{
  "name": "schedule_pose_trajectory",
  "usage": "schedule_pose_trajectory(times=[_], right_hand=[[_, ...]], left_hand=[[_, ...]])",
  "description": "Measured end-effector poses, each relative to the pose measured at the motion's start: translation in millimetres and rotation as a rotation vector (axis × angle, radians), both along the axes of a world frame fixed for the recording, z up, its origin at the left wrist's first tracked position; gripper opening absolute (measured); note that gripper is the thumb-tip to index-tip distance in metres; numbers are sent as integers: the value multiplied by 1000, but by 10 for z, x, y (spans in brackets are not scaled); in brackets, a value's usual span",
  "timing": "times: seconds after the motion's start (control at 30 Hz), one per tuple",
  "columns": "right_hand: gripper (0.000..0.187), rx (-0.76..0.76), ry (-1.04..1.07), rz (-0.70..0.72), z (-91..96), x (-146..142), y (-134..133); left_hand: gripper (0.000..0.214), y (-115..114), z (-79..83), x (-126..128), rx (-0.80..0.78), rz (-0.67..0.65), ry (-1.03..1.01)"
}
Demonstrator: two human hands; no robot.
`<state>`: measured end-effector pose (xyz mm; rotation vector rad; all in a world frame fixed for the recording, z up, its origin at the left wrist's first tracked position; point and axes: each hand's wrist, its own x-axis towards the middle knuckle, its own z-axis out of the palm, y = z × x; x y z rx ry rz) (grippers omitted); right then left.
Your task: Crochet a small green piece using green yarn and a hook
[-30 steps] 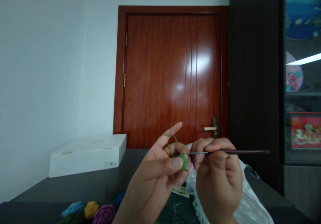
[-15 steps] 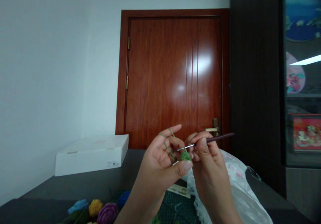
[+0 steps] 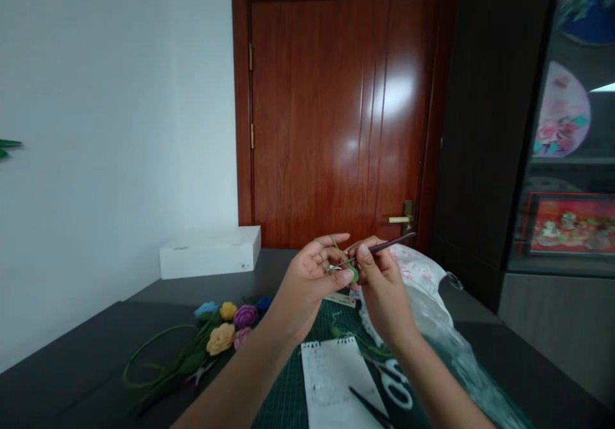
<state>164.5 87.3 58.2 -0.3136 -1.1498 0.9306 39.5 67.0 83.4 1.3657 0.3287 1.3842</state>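
Note:
Between my hands is a small green crochet piece [image 3: 354,275], pinched by the thumb and fingers of my left hand [image 3: 314,269]. Green yarn [image 3: 335,244] runs up from it and loops around the raised left index finger. My right hand [image 3: 379,266] grips a crochet hook [image 3: 393,242] with a dark purple handle, its metal tip pointing left at the top of the piece. My right fingertips are close beside the green work; whether they touch it I cannot tell.
Crocheted flowers [image 3: 221,339] with green stems lie on the dark table [image 3: 96,358] at left. A spiral notepad [image 3: 331,378], a dark pen [image 3: 369,406] and scissors [image 3: 398,387] rest on the green cutting mat [image 3: 283,397]. Plastic bags [image 3: 423,288] lie right, a white box [image 3: 206,256] behind.
The view has tilted down, bringing the notepad, pen, scissors and more flowers into sight. Both hands keep their hold on the crochet piece and the hook.

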Motion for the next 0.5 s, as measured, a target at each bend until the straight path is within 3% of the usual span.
schedule_pose_trajectory(times=[0.17,0.3,0.4,0.5], right_hand=[[39,-161,-53,65,-648,-45,-333],[41,-279,-53,59,-1118,-85,-469],[42,-339,-45,59,-1314,-90,-504],[43,-373,-49,75,-1387,-85,-520]], left_hand=[[50,-302,-571,-123,-54,108,155],[50,-440,-992,-194,-148,114,192],[46,-466,-1180,-217,-196,103,209],[50,-460,-1280,-226,-227,90,215]])
